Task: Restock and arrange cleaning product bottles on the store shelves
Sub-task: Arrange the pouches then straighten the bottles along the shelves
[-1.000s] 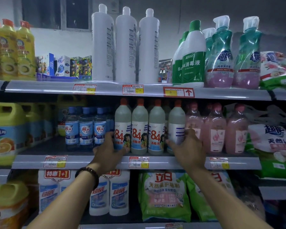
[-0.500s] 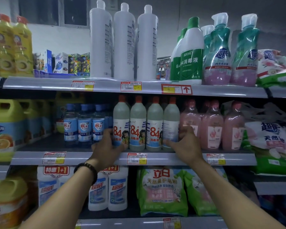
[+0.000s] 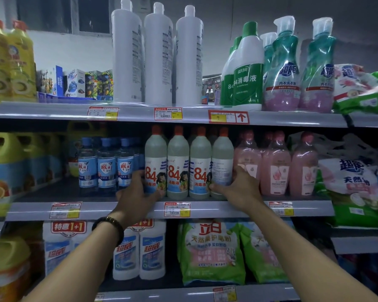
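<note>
The middle shelf [image 3: 310, 207] carries the row of four 84 disinfectant bottles [image 3: 189, 166] at its front edge, between the blue bottles [image 3: 106, 168] and the pink bottles [image 3: 275, 166]. The left hand [image 3: 138, 197] still curls round the left-end bottle [image 3: 155, 160] and the right hand [image 3: 240, 188] round the right-end bottle [image 3: 222, 162]. Since a second ago little has shifted, and the row now stands shoulder to shoulder; squaring up looks nearly done, though the right-end label faces away

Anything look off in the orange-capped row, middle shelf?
Yes: the rightmost bottle, in the right hand, shows its fine-print back label; the other three, including the leftmost bottle in the left hand, show a big 84.
</note>
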